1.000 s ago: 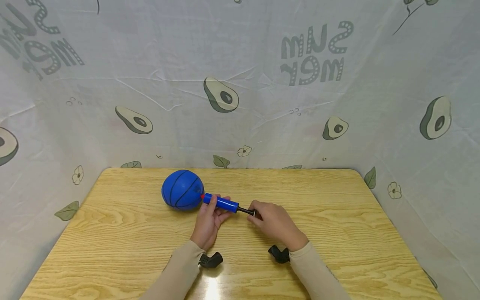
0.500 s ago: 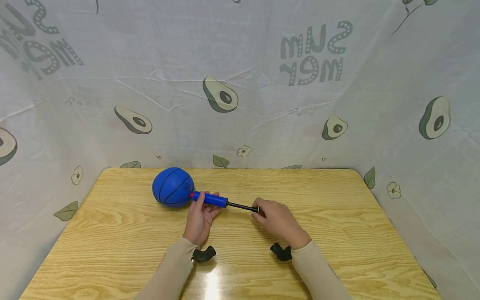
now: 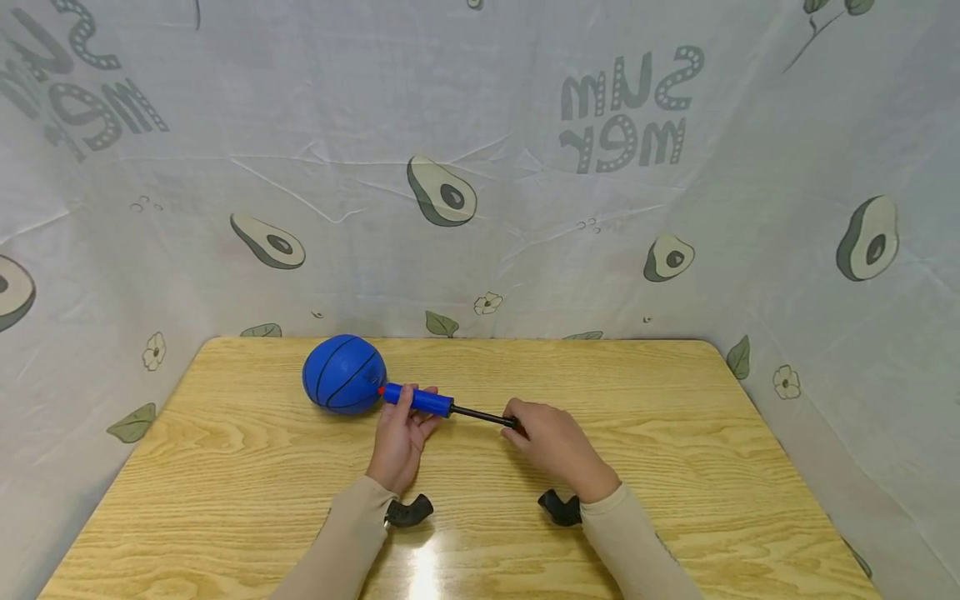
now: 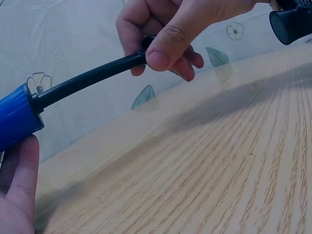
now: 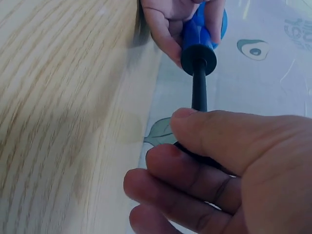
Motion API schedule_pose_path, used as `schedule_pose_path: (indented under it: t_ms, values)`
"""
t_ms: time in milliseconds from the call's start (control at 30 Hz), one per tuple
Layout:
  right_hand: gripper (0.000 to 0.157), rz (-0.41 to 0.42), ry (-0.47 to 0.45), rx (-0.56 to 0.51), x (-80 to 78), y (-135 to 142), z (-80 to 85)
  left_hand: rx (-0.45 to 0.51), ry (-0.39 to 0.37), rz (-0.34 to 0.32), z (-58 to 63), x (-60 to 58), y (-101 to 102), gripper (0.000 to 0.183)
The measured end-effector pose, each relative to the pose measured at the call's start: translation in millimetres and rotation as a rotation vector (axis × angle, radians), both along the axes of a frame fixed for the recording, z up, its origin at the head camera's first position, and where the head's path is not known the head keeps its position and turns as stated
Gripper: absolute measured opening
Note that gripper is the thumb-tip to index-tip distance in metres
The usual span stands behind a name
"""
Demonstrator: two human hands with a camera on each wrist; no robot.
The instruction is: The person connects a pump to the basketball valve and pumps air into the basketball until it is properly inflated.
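A blue ball [image 3: 341, 375] with black seams sits at the back left of the table. The red tip of a hand pump [image 3: 427, 402] meets the ball's right side. My left hand [image 3: 397, 437] grips the pump's blue barrel, thumb on top and fingers beneath. The pump's black rod [image 4: 90, 80] is drawn far out of the barrel. At its far end my right hand [image 3: 555, 442] holds the black handle between thumb and curled fingers, which hide most of the handle. In the right wrist view the barrel [image 5: 198, 41] points away, with the left hand around it.
The wood-grain table [image 3: 637, 392] is backed by a pale cloth [image 3: 525, 250] printed with avocados and leaves, which also hangs at both sides. Black wrist-worn devices [image 3: 410, 511] stick out from both sleeves over the table.
Ball, pump barrel and left hand have shifted left. The rod shows longer between barrel and right hand, which moved slightly right. In the last half second little has moved.
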State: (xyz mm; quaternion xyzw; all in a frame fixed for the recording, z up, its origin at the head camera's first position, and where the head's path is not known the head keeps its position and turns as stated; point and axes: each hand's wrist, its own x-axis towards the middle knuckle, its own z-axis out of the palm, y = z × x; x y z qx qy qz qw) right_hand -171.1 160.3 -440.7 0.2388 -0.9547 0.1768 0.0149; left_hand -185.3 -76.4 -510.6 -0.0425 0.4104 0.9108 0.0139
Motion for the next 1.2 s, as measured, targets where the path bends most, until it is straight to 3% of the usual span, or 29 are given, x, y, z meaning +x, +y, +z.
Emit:
schedule_pose_path:
  t_ms: [367, 700, 967, 1200]
  values:
    - [0.008, 0.062, 0.012, -0.060, 0.5, -5.3, -4.0, -0.038, -0.020, -0.005, -0.2, 1.5, 5.8, 0.041]
    - [0.011, 0.088, -0.020, -0.075, 0.9, -10.9, -4.9, -0.071, -0.031, -0.057, 2.7, 7.4, 13.8, 0.049]
    - [0.017, 0.148, -0.034, -0.067, 1.2, -17.3, -10.5, -0.140, 0.017, -0.104, -4.0, 6.9, 14.7, 0.055]
    - [0.016, 0.135, -0.011, -0.066, 1.7, -16.9, -12.1, -0.154, 0.032, -0.108, -3.7, 5.1, 17.1, 0.051]
